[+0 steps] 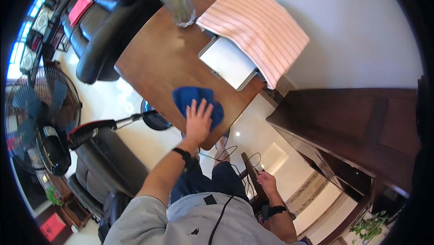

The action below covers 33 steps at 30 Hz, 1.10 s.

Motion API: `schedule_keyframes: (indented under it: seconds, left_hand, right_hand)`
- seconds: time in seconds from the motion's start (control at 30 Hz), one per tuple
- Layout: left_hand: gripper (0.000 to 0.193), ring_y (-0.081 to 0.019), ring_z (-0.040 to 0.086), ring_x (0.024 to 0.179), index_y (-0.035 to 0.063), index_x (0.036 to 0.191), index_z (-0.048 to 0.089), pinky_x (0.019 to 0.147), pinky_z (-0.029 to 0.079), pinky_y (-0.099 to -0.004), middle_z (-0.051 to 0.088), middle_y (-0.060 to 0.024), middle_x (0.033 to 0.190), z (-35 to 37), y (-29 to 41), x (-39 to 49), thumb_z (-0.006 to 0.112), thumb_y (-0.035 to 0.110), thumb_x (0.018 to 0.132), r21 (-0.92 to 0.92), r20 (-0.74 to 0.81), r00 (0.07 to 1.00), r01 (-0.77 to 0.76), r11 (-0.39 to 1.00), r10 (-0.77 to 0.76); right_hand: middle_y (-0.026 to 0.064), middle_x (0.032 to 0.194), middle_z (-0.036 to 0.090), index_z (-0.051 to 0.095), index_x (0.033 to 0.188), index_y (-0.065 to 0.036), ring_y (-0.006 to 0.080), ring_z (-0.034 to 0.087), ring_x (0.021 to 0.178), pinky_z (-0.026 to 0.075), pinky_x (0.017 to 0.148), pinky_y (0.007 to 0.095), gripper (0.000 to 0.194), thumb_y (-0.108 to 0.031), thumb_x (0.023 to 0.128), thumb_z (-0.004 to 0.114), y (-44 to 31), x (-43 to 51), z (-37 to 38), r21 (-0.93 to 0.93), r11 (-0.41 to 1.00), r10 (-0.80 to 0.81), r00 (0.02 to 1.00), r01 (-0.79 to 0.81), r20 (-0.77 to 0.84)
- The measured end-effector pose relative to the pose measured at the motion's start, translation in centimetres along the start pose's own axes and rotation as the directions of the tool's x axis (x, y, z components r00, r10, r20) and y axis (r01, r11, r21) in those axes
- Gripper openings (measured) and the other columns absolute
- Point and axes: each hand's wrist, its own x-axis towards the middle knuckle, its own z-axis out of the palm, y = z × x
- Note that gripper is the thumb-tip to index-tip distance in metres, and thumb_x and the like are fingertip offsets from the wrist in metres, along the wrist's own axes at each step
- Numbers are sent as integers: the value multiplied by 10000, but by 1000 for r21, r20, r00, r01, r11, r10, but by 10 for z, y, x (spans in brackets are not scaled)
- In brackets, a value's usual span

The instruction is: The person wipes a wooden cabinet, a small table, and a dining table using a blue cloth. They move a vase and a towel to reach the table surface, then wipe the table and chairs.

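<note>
My left hand (198, 121) presses a blue cloth (194, 96) against the front part of a brown wooden table (159, 55), its fingers spread over the fabric. The cloth is bunched, with blurred edges on its right side. Lower right, away from the tabletop, my right hand (267, 183) hangs with curled fingers beside a wooden chair (251, 167). A thin dark cable (234, 148) loops close to its fingertips; whether the fingers grip anything is unclear. Black bands circle both wrists.
A pink striped towel (257, 25) partly covers a device with a pale tray (227, 62). Behind stands a glass vase (179, 8) with stems. A standing fan (40, 119), black leather sofa (105, 38) and dark wooden cabinet (339, 116) surround the table.
</note>
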Motion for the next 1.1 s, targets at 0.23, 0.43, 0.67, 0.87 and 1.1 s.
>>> schedule_keyframes:
  seconds: [0.23, 0.43, 0.67, 0.87, 1.1]
  left_hand:
    - [402, -442, 388, 1473, 129, 1319, 700, 1151, 375, -612, 451, -126, 1604, 21, 63, -14, 600, 221, 940, 56, 174, 817, -565, 823, 549]
    - [486, -429, 486, 1330, 70, 1378, 622, 1067, 459, -519, 489, -153, 1537, 36, 95, 42, 627, 139, 897, -55, 185, 838, -512, 857, 513]
    - [469, -443, 502, 1361, 24, 1407, 580, 1072, 462, -499, 506, -208, 1512, 70, 160, 155, 579, 121, 948, 46, -60, 948, -309, 950, 312]
    - [432, -464, 448, 1428, 5, 1353, 617, 1140, 419, -529, 471, -218, 1562, 68, 151, 144, 592, 150, 947, 105, 93, 926, -375, 921, 366]
    - [368, -446, 375, 1496, 20, 1289, 664, 1171, 408, -557, 428, -176, 1610, 23, 83, 1, 618, 202, 973, -3, 336, 841, -450, 893, 425]
  right_hand:
    - [89, 936, 777, 716, 1236, 4, 158, 721, 815, 579, 769, 297, 320, -37, 941, 599, 1, 5, 10, -34, 995, -93, 996, 92, -19]
    - [110, 959, 792, 722, 1234, 7, 160, 733, 797, 586, 730, 300, 309, -69, 950, 628, 20, 8, -1, 114, 990, -71, 994, 81, -88]
    - [113, 952, 780, 716, 1240, 12, 175, 741, 799, 586, 719, 284, 305, -38, 955, 619, 37, -2, -6, 229, 973, 8, 989, 26, -144]
    - [118, 951, 775, 715, 1238, 12, 180, 737, 797, 581, 714, 291, 318, -50, 940, 622, 56, -7, 7, 241, 970, 51, 991, -20, -126]
    - [117, 917, 771, 720, 1225, 9, 167, 718, 767, 583, 693, 296, 312, -22, 932, 619, 41, 0, 36, 167, 981, -83, 989, 103, -123]
